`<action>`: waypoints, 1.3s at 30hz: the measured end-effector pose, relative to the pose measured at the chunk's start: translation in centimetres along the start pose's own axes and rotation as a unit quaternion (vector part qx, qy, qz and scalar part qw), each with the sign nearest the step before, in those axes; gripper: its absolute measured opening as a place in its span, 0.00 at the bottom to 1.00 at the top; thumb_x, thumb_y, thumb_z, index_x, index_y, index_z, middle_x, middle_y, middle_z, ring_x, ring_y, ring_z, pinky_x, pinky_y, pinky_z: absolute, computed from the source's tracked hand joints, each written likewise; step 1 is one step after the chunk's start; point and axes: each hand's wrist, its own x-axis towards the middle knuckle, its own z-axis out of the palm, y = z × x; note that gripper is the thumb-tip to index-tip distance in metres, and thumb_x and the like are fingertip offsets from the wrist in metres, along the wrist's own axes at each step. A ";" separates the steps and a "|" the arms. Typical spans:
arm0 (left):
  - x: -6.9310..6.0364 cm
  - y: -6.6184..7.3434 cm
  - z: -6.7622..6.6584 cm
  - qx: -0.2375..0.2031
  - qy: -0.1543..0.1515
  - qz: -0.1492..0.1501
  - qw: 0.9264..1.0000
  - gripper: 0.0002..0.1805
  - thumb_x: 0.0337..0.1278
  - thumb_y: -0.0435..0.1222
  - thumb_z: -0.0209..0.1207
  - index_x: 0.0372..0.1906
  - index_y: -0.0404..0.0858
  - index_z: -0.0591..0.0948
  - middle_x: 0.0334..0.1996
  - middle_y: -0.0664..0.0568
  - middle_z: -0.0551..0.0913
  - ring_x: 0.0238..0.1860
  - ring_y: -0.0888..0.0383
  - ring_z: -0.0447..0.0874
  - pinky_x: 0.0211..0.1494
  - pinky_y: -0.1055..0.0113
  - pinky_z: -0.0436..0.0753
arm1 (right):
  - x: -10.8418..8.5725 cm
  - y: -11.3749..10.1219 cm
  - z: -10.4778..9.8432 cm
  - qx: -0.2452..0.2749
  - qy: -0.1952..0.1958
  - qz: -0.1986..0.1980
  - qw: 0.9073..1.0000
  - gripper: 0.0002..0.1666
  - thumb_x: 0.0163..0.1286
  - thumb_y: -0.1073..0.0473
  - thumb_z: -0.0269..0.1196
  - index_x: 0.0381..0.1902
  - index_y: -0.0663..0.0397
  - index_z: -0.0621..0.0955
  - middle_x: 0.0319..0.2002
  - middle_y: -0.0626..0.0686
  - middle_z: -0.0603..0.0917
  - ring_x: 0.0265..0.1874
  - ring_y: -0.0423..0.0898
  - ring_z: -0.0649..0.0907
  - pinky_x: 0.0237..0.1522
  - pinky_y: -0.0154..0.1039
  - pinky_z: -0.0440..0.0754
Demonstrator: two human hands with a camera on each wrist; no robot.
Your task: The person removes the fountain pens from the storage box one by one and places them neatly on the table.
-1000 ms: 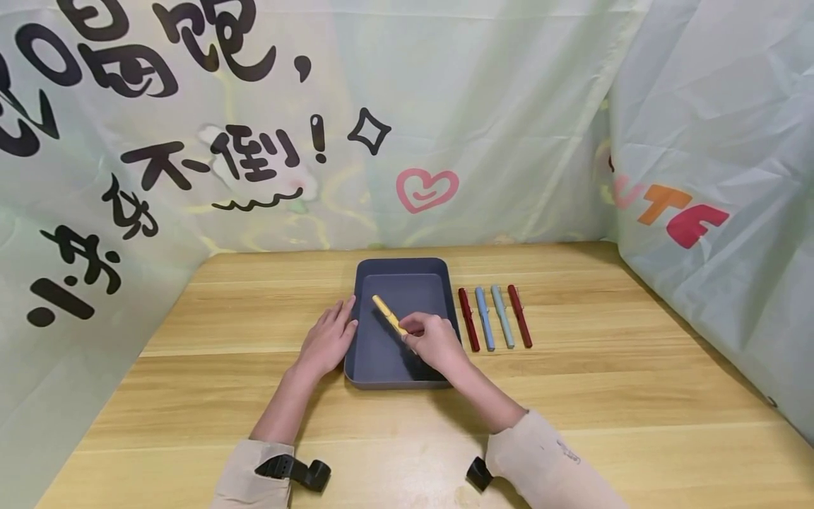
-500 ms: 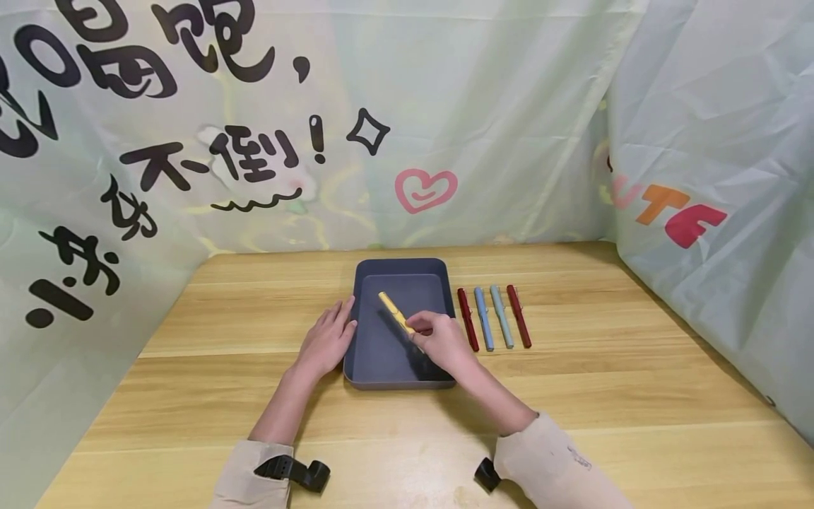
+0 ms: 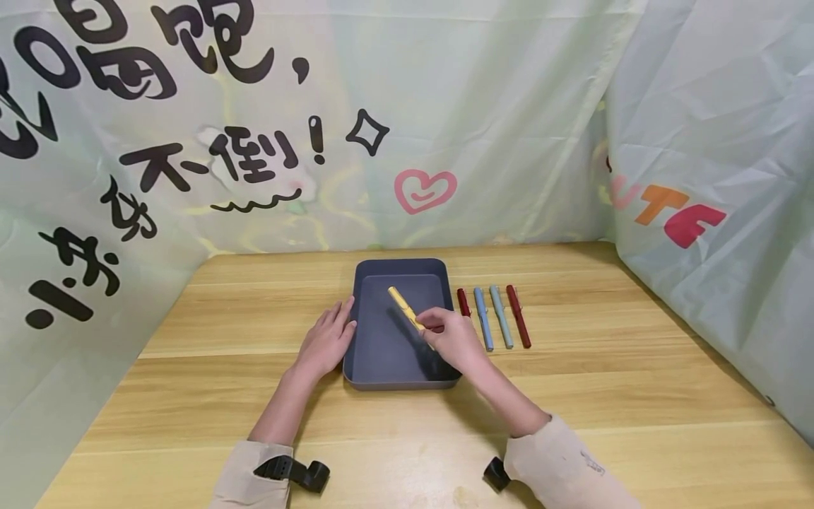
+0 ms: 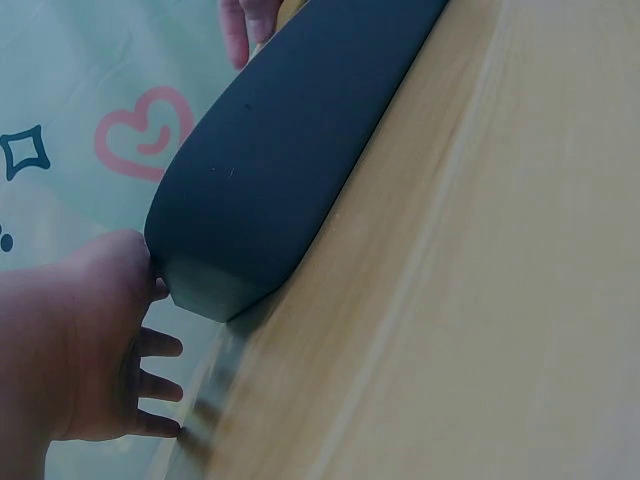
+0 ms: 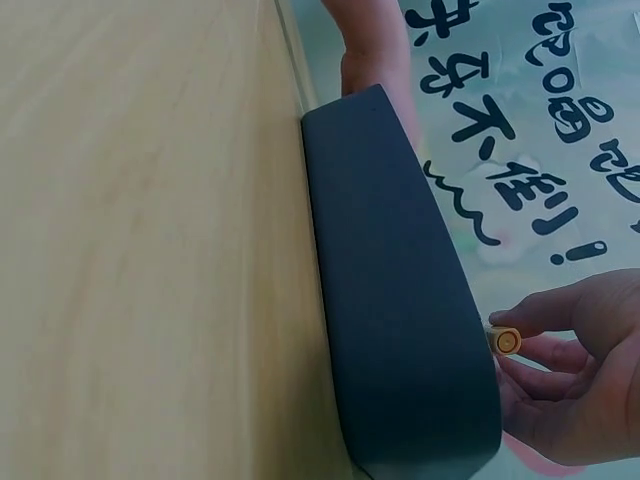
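My right hand (image 3: pixel 458 343) pinches a yellow pen (image 3: pixel 404 307) between thumb and fingers, tilted over the right part of a dark grey rectangular tray (image 3: pixel 381 360). In the right wrist view the pen's round end (image 5: pixel 507 342) pokes out beside the fingertips, above the tray wall (image 5: pixel 400 290). My left hand (image 3: pixel 324 343), fingers extended, rests against the tray's left side; the left wrist view shows its thumb at the tray corner (image 4: pixel 200 285). Right of the tray lie a dark red pen (image 3: pixel 463 300), partly hidden by my right hand, a blue pen (image 3: pixel 483 318), a pale green pen (image 3: pixel 501 316) and another dark red pen (image 3: pixel 518 316).
The tray and pens are on a light wooden table (image 3: pixel 604 367). A printed cloth (image 3: pixel 521 127) hangs behind the table and along both sides. Black wrist cameras sit on both sleeves, such as the left camera (image 3: pixel 311 475).
My right hand has shifted to the right with the yellow pen, and now covers the lower part of the nearest dark red pen. My left hand and the tray have stayed in place.
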 end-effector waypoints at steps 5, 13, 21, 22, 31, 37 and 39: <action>0.1 0.0 0.1 0.002 -0.001 0.001 1.000 0.29 0.71 0.45 0.36 0.73 0.45 0.49 0.69 0.38 0.51 0.66 0.37 0.48 0.63 0.42 0.53 | 0.0 0.3 -0.7 0.010 -0.001 0.011 1.000 0.10 0.57 0.70 0.65 0.38 0.58 0.82 0.34 0.51 0.84 0.31 0.45 0.82 0.28 0.35 0.80; 0.1 -0.1 0.0 -0.002 -0.007 -0.003 1.000 0.29 0.71 0.46 0.35 0.73 0.46 0.48 0.69 0.38 0.50 0.67 0.37 0.46 0.64 0.42 0.51 | -0.2 0.8 -1.9 -0.001 0.012 0.010 1.000 0.10 0.58 0.69 0.65 0.39 0.58 0.83 0.35 0.52 0.84 0.33 0.47 0.83 0.29 0.36 0.81; 0.0 0.0 0.0 -0.004 -0.007 -0.004 1.000 0.29 0.71 0.46 0.35 0.73 0.46 0.48 0.69 0.39 0.50 0.67 0.37 0.46 0.64 0.42 0.51 | -0.2 1.5 -2.8 0.006 0.015 0.013 1.000 0.10 0.58 0.70 0.64 0.39 0.60 0.82 0.35 0.55 0.84 0.35 0.49 0.83 0.31 0.39 0.81; 0.0 0.0 0.0 -0.003 -0.007 -0.004 1.000 0.29 0.71 0.46 0.35 0.73 0.46 0.48 0.69 0.39 0.50 0.67 0.37 0.46 0.64 0.42 0.51 | -0.2 1.6 -2.8 0.002 0.018 0.010 1.000 0.10 0.57 0.70 0.64 0.39 0.60 0.82 0.35 0.55 0.84 0.35 0.49 0.83 0.31 0.39 0.81; 0.1 0.0 0.1 -0.002 -0.007 0.000 1.000 0.29 0.71 0.46 0.35 0.73 0.45 0.48 0.69 0.39 0.50 0.67 0.37 0.46 0.64 0.42 0.51 | -0.6 2.2 -3.8 -0.028 0.032 0.009 0.999 0.10 0.58 0.69 0.64 0.40 0.60 0.82 0.36 0.56 0.84 0.35 0.50 0.83 0.30 0.39 0.80; 0.0 0.0 0.0 -0.002 -0.009 0.001 1.000 0.29 0.71 0.46 0.35 0.73 0.45 0.48 0.69 0.38 0.49 0.67 0.37 0.47 0.63 0.42 0.52 | -0.7 2.5 -4.6 -0.021 0.030 0.012 0.999 0.11 0.58 0.71 0.63 0.40 0.61 0.82 0.36 0.57 0.84 0.36 0.51 0.83 0.31 0.38 0.80; 0.0 0.0 0.0 -0.003 -0.007 0.000 1.000 0.29 0.71 0.46 0.36 0.73 0.45 0.48 0.69 0.38 0.50 0.67 0.37 0.47 0.63 0.41 0.52 | -0.7 2.5 -4.9 -0.023 0.033 0.009 0.999 0.11 0.58 0.71 0.63 0.40 0.61 0.82 0.36 0.58 0.84 0.36 0.51 0.84 0.30 0.38 0.80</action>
